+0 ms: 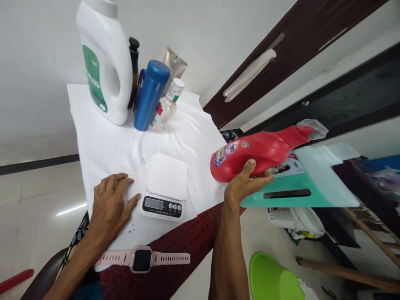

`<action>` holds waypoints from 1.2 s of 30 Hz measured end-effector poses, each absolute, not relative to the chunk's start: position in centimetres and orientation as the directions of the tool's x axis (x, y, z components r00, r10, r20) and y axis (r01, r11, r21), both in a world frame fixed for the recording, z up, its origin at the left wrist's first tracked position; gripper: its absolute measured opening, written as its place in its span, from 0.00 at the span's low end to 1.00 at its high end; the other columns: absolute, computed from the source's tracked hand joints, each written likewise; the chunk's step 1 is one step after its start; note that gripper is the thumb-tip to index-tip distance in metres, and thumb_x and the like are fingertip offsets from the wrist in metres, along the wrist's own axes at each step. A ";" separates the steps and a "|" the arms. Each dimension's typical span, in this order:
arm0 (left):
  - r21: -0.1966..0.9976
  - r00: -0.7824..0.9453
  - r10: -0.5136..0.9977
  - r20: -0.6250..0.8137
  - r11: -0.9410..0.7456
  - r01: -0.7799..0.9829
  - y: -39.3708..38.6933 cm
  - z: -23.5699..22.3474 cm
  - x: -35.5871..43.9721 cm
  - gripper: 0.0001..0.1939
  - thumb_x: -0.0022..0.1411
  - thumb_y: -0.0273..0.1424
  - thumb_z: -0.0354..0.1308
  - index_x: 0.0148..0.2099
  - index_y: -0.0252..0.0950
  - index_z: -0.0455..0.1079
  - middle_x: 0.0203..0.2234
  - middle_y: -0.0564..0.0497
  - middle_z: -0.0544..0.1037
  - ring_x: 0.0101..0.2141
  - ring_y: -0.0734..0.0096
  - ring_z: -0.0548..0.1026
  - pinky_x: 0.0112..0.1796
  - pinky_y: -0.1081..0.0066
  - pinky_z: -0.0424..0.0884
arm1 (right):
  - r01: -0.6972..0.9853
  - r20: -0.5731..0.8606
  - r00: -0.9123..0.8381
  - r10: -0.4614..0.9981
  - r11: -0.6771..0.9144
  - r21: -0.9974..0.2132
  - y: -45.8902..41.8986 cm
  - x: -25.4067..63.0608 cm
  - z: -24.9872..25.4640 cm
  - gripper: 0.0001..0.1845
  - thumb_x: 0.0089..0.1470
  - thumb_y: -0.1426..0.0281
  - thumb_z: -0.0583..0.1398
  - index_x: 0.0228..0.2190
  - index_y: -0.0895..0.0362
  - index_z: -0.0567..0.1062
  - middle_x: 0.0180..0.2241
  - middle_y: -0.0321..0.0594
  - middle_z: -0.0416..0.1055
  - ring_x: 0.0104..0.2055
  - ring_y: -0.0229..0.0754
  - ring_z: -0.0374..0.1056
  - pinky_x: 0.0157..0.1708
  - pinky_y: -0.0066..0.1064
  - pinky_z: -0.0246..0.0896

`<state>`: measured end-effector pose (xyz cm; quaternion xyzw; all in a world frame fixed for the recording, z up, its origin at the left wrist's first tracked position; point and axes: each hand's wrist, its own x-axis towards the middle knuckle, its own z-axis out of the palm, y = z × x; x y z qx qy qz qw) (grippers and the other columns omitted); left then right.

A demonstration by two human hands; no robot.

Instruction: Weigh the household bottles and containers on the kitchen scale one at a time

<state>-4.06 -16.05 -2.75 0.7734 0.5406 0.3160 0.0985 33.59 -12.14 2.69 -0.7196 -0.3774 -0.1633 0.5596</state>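
My right hand (245, 183) grips a red detergent bottle (259, 152) from below and holds it on its side in the air, just right of the table; its capped neck points right. My left hand (109, 200) lies flat on the white cloth (103, 141), fingers spread, holding nothing. A small white kitchen scale (165, 185) sits just right of that hand.
At the back of the table stand a big white jug (104, 62), a dark bottle (134, 66), a blue flask (151, 96), a small clear bottle (167, 104) and a silver pouch (175, 62). A pink watch (142, 258) lies at the front edge. A teal stool (300, 187) and a green seat (275, 279) are at right.
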 end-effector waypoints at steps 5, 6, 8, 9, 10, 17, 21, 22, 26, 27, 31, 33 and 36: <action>0.521 0.212 0.900 0.380 -0.398 0.755 -16.2 -2.9 -4.0 0.17 0.75 0.39 0.57 0.59 0.36 0.73 0.59 0.37 0.76 0.57 0.43 0.72 0.55 0.46 0.70 | 0.899 0.869 0.438 0.231 -0.084 -0.430 -12.9 28.7 5.2 0.33 0.58 0.53 0.69 0.61 0.41 0.67 0.62 0.51 0.62 0.70 0.67 0.56 0.73 0.70 0.48; 0.520 0.213 0.899 0.383 -0.401 0.755 -16.2 -3.0 -4.0 0.17 0.74 0.39 0.58 0.58 0.36 0.73 0.59 0.37 0.75 0.57 0.43 0.72 0.55 0.46 0.70 | 0.910 0.864 0.401 0.305 -0.022 -0.414 -11.9 27.6 5.7 0.33 0.58 0.53 0.69 0.61 0.43 0.68 0.62 0.51 0.63 0.70 0.66 0.57 0.72 0.70 0.50; 0.516 0.215 0.893 0.394 -0.409 0.753 -16.2 -3.0 -4.0 0.16 0.74 0.38 0.59 0.58 0.36 0.73 0.58 0.37 0.75 0.57 0.43 0.72 0.55 0.46 0.70 | 0.863 0.781 0.377 0.498 0.117 -0.492 -8.8 25.8 6.3 0.36 0.57 0.51 0.70 0.62 0.47 0.68 0.60 0.51 0.67 0.66 0.62 0.64 0.68 0.67 0.59; 0.515 0.215 0.891 0.401 -0.413 0.751 -16.2 -3.1 -4.0 0.16 0.73 0.37 0.59 0.58 0.36 0.73 0.58 0.37 0.76 0.57 0.43 0.72 0.55 0.46 0.70 | 0.801 0.700 0.384 0.602 0.160 -0.577 -6.8 24.9 6.4 0.39 0.56 0.50 0.70 0.63 0.47 0.66 0.63 0.51 0.66 0.66 0.59 0.66 0.66 0.64 0.63; 0.515 0.216 0.888 0.406 -0.418 0.748 -16.2 -3.1 -3.9 0.15 0.73 0.36 0.59 0.57 0.36 0.73 0.58 0.37 0.76 0.57 0.43 0.72 0.55 0.46 0.70 | 0.729 0.619 0.391 0.681 0.181 -0.660 -4.6 24.1 6.4 0.42 0.55 0.49 0.70 0.65 0.48 0.65 0.64 0.51 0.66 0.66 0.58 0.66 0.64 0.62 0.65; 0.524 0.206 0.885 0.417 -0.420 0.741 -16.4 -3.0 -3.7 0.14 0.73 0.34 0.61 0.57 0.35 0.71 0.55 0.37 0.76 0.57 0.44 0.72 0.54 0.46 0.70 | 0.433 0.241 0.376 0.895 0.060 -0.899 7.1 18.9 4.6 0.42 0.45 0.51 0.74 0.56 0.54 0.69 0.59 0.52 0.74 0.61 0.54 0.72 0.62 0.51 0.68; 0.538 0.203 0.886 0.418 -0.421 0.730 -16.4 -2.9 -3.7 0.14 0.72 0.33 0.62 0.57 0.36 0.71 0.55 0.38 0.76 0.57 0.43 0.72 0.54 0.47 0.70 | 0.492 0.223 0.421 0.879 -0.014 -0.870 8.4 17.4 4.2 0.29 0.47 0.51 0.72 0.45 0.54 0.73 0.43 0.41 0.79 0.48 0.50 0.76 0.57 0.50 0.70; 0.542 0.201 0.885 0.419 -0.421 0.727 -16.4 -2.9 -3.7 0.14 0.72 0.33 0.62 0.57 0.36 0.72 0.55 0.38 0.76 0.57 0.43 0.72 0.54 0.47 0.70 | 0.503 0.243 0.430 0.870 -0.007 -0.864 8.2 17.3 4.2 0.29 0.47 0.51 0.73 0.43 0.54 0.74 0.42 0.40 0.79 0.47 0.50 0.76 0.56 0.49 0.71; 0.562 0.196 0.894 0.403 -0.411 0.718 -16.5 -2.7 -3.7 0.13 0.71 0.32 0.62 0.56 0.35 0.72 0.55 0.37 0.77 0.57 0.43 0.73 0.54 0.47 0.70 | 0.461 0.318 0.468 0.825 0.079 -0.884 6.0 18.0 4.3 0.27 0.45 0.49 0.72 0.39 0.55 0.75 0.36 0.36 0.78 0.41 0.47 0.75 0.51 0.49 0.74; 0.565 0.197 0.897 0.395 -0.407 0.717 -16.5 -2.6 -3.7 0.13 0.71 0.32 0.62 0.55 0.35 0.73 0.55 0.37 0.77 0.57 0.43 0.73 0.54 0.46 0.70 | 0.445 0.353 0.476 0.806 0.125 -0.887 5.1 18.4 4.6 0.27 0.46 0.49 0.72 0.38 0.55 0.75 0.36 0.36 0.78 0.40 0.46 0.75 0.50 0.49 0.74; 0.573 0.202 0.905 0.374 -0.397 0.717 -16.5 -2.5 -3.7 0.13 0.71 0.33 0.62 0.55 0.35 0.73 0.56 0.37 0.77 0.58 0.43 0.73 0.55 0.46 0.70 | 0.470 0.540 0.400 0.740 0.341 -0.814 -0.6 20.6 7.1 0.25 0.48 0.51 0.72 0.41 0.55 0.76 0.39 0.37 0.78 0.43 0.46 0.76 0.51 0.50 0.76; 0.578 0.202 0.911 0.359 -0.387 0.718 -16.4 -2.4 -3.8 0.14 0.71 0.34 0.62 0.56 0.36 0.73 0.56 0.37 0.77 0.58 0.43 0.72 0.55 0.46 0.70 | 0.512 0.561 0.353 0.749 0.348 -0.786 -4.2 21.4 8.8 0.25 0.49 0.51 0.73 0.41 0.53 0.78 0.40 0.38 0.78 0.44 0.48 0.77 0.51 0.52 0.77; 0.584 0.205 0.922 0.330 -0.370 0.723 -16.3 -2.4 -3.9 0.14 0.71 0.35 0.62 0.55 0.37 0.74 0.57 0.38 0.77 0.58 0.43 0.72 0.56 0.45 0.70 | 0.570 0.516 0.336 0.788 0.266 -0.778 -9.6 21.8 10.7 0.23 0.50 0.51 0.73 0.40 0.52 0.80 0.38 0.39 0.79 0.43 0.51 0.78 0.48 0.55 0.78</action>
